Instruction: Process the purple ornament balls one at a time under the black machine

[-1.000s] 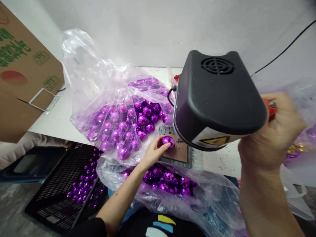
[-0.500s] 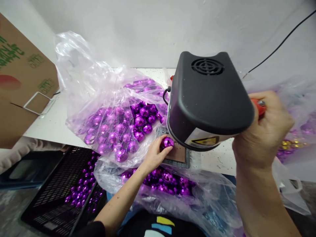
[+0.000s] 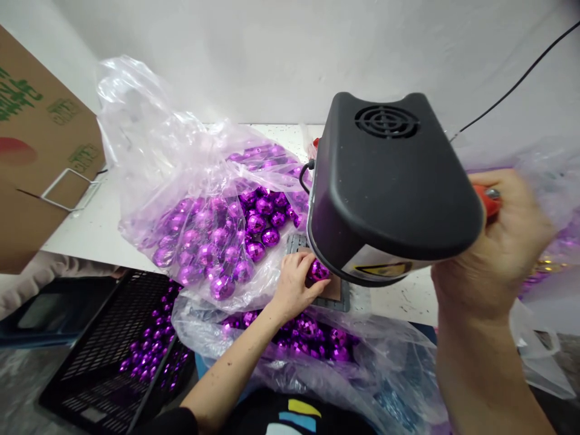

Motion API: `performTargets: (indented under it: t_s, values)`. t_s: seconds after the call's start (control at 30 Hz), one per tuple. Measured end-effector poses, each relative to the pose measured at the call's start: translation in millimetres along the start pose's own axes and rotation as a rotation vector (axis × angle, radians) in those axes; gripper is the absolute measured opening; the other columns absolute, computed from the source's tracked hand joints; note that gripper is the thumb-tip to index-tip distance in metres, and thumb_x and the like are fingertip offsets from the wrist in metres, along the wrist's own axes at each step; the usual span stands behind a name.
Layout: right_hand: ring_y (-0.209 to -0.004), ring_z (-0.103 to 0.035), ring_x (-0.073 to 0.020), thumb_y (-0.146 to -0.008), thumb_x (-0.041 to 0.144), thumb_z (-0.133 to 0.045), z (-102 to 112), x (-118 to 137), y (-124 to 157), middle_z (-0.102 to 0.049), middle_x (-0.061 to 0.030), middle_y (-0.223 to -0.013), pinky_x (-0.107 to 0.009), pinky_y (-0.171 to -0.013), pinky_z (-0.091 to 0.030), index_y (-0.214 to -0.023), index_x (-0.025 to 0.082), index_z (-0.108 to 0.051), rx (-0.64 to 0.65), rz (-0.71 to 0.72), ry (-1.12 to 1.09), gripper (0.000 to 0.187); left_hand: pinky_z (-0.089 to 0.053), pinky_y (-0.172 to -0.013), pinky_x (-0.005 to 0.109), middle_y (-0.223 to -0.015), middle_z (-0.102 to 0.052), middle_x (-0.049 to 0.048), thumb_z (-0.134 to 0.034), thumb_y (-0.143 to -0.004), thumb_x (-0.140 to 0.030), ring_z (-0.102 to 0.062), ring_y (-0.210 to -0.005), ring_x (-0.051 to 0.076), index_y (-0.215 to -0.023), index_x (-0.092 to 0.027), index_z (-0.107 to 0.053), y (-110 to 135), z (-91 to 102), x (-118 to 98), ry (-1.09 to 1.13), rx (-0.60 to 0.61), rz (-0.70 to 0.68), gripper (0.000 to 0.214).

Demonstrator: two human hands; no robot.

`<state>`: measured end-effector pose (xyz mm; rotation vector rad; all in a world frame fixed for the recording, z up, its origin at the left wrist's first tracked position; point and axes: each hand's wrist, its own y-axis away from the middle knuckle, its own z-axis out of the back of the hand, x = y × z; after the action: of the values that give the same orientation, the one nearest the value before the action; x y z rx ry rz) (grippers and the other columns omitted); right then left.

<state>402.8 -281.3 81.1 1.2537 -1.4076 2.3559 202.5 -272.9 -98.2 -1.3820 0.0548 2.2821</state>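
My left hand [image 3: 296, 284] is closed around a shiny purple faceted ball [image 3: 319, 270], thumb and fingers on its sides. The ball sits over a brown pad on a grey metal base plate [image 3: 343, 297], at the lower left edge of a black-housed machine [image 3: 394, 181]. A round vent and a yellow warning label show on the housing. On the machine's right side, my right hand [image 3: 507, 235] is wrapped around a red handle [image 3: 489, 201]. What lies under the housing is hidden from me.
Left of the machine, a clear plastic bag [image 3: 149, 139] of purple balls lies on the white table [image 3: 113, 232]. More balls fill an open bag [image 3: 385, 362] at my lap and a black crate [image 3: 86, 368]. A cardboard box [image 3: 49, 157] stands at left; a cable [image 3: 521, 84] runs at upper right.
My left hand has moved slightly right with the purple ball, closer under the machine's edge. My right hand and the red handle have shifted a little right and down in view.
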Motion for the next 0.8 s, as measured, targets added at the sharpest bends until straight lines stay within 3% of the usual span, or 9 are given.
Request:
performTargets:
  t_s: [0.13, 0.3, 0.53, 0.8]
  values:
    - [-0.067, -0.048, -0.0031, -0.084, 0.045, -0.069, -0.4, -1.0, 0.5, -0.057, 0.0043, -0.072, -0.022, -0.066, -0.038, -0.086, 0.015, -0.067, 0.0, -0.011, -0.016, 0.03, -0.041, -0.112, 0.053, -0.124, -0.063, 0.0093, -0.075, -0.082, -0.037, -0.057, -0.123, 0.03, -0.127, -0.024, -0.055, 0.0, -4.4, 3.1, 0.029, -0.012, -0.018, 0.051]
    - [-0.067, -0.047, -0.0028, -0.086, 0.043, -0.068, -1.0, -0.4, 0.9, -0.056, 0.0047, -0.071, -0.021, -0.066, -0.036, -0.086, 0.015, -0.066, 0.001, 0.017, 0.003, 0.028, -0.024, -0.122, 0.057, -0.124, -0.063, 0.0081, -0.073, -0.084, -0.04, -0.056, -0.125, 0.028, -0.133, -0.024, -0.049, 1.2, -7.1, 4.9, 0.013, 0.054, -0.063, 0.057]
    - [-0.065, -0.046, -0.0034, -0.088, 0.048, -0.062, -0.2, -0.2, 1.9, -0.055, 0.0044, -0.07, -0.021, -0.064, -0.034, -0.087, 0.015, -0.068, -0.022, 0.051, 0.074, 0.033, -0.018, -0.125, 0.056, -0.124, -0.063, 0.0093, -0.063, -0.091, -0.034, -0.056, -0.125, 0.027, -0.133, -0.022, -0.049, 2.3, -8.0, 5.2, -0.046, 0.057, -0.071, 0.045]
    - [-0.065, -0.047, -0.0052, -0.087, 0.046, -0.064, -1.0, 0.2, 3.2, -0.057, 0.0045, -0.071, -0.023, -0.064, -0.035, -0.087, 0.018, -0.068, -0.025, 0.029, 0.073, 0.028, -0.02, -0.124, 0.057, -0.128, -0.062, 0.011, -0.063, -0.091, -0.033, -0.054, -0.127, 0.028, -0.138, -0.022, -0.045, 3.6, -8.5, 5.7, -0.046, 0.044, -0.087, 0.051]
